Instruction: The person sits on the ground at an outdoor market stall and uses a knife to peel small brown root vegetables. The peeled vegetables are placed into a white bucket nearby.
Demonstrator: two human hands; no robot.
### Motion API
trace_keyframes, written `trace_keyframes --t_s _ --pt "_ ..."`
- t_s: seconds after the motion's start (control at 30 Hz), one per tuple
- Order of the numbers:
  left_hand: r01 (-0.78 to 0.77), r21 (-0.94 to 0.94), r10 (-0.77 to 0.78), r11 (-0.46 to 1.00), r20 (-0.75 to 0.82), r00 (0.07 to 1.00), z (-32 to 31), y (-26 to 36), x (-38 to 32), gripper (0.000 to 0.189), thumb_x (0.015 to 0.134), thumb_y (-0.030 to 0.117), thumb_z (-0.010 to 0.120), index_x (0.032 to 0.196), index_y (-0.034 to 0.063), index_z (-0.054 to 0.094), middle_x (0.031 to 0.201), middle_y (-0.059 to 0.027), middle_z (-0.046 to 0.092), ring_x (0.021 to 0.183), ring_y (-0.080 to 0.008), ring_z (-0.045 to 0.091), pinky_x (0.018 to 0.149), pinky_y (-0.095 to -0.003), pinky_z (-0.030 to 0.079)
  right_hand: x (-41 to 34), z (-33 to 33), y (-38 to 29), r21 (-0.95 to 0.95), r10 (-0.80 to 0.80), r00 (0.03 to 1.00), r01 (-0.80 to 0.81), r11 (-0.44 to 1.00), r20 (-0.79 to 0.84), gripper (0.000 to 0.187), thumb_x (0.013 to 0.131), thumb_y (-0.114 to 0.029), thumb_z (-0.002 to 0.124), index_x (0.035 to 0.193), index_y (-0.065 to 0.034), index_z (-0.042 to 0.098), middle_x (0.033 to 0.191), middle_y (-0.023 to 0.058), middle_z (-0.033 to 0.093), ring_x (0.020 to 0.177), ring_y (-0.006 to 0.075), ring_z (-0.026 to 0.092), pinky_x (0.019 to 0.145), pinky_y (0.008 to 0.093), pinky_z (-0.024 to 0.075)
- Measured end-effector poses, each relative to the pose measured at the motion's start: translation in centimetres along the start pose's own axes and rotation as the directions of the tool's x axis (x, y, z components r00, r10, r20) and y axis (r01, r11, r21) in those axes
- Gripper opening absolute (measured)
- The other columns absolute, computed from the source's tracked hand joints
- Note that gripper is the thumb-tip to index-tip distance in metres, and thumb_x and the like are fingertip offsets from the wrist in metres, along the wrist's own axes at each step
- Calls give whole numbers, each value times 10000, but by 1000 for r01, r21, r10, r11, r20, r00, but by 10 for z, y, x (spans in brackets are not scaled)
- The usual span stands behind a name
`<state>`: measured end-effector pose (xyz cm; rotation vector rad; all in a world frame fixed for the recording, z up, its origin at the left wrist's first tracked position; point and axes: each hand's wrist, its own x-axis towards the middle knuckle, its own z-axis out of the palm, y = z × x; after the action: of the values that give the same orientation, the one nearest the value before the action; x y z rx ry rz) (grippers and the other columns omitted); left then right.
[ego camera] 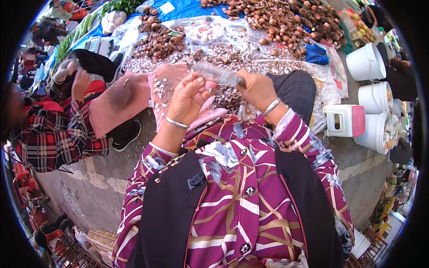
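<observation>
My right hand (pixel 256 88) grips the dark handle of a knife (pixel 218 73). Its broad, stained blade is blurred and points left across my left fingertips. My left hand (pixel 191 92) is raised beside the blade with curled fingers. Something small and pale shows at those fingertips, too blurred to tell from a finger. Below my hands a pink cloth (pixel 164 88) with peel bits covers part of my lap. Beyond it, peel scraps (pixel 228 55) cover plastic sheeting, with small brown taro corms (pixel 161 43) at left. Pale peeled pieces (pixel 205 32) sit in a clear plastic bag or bowl.
A large heap of unpeeled taro (pixel 271 20) lies at the far right. White buckets (pixel 365 62) and a jug with a pink base (pixel 345 120) stand at right. On my left sits a person in a plaid jacket (pixel 53 130), with another pink cloth (pixel 120 100) across the lap.
</observation>
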<state>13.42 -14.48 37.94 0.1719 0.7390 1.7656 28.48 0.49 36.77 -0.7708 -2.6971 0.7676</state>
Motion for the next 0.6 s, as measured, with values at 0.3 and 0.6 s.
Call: trace_keyframes --t_s 0.3,0.6 --pt "18 67 -21 998 44 999 -9 0 -1 204 882 22 536 1084 -7 548 1034 -124 624 915 -197 640 834 -321 525 -2 -5 -11 -5 -110 993 111 994 50 195 846 -306 586 841 -119 529 649 134 605 623 324 623 546 438 469" --pt "16 -13 -16 1000 -6 1000 -11 5 -2 261 893 31 477 1148 -25 473 1074 -152 601 975 -213 615 908 -347 491 7 -6 8 141 106 994 -110 984 31 194 831 -292 603 806 -105 559 659 122 605 653 331 612 564 432 458"
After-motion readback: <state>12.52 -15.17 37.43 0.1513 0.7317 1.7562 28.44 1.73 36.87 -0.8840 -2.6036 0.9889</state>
